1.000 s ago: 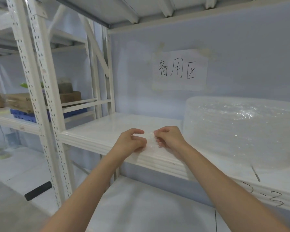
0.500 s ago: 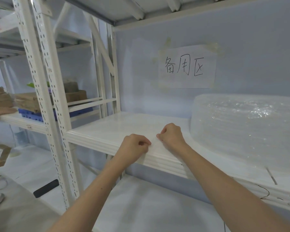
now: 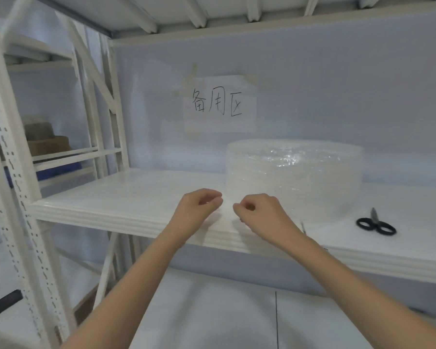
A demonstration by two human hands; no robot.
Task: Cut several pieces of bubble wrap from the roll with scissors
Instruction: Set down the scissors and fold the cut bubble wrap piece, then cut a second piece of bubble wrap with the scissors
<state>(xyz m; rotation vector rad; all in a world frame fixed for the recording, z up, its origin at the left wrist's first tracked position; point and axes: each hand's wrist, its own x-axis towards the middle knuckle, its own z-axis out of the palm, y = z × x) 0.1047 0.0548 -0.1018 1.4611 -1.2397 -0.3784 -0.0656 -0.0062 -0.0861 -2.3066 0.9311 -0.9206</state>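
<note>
While the scissors (image 3: 376, 224) are lying unused to the right, my left hand (image 3: 199, 207) and right hand (image 3: 258, 214) are each pinching the limp, feather-light free edge (image 3: 227, 210) of the bubble wrap roll (image 3: 293, 178); I am judging it slippery and best held near its corners.

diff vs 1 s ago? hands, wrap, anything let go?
Both hands, left hand and right hand, stayed at the shelf edge, fingers curled at the loose wrap end; the gap between them widened slightly. Nothing visibly let go. Camera swung right, so the scissors now show. Roll unmoved.

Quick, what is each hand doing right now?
Left hand: fingers curled, pinching the bubble wrap sheet.
Right hand: likewise pinching that sheet.
</note>
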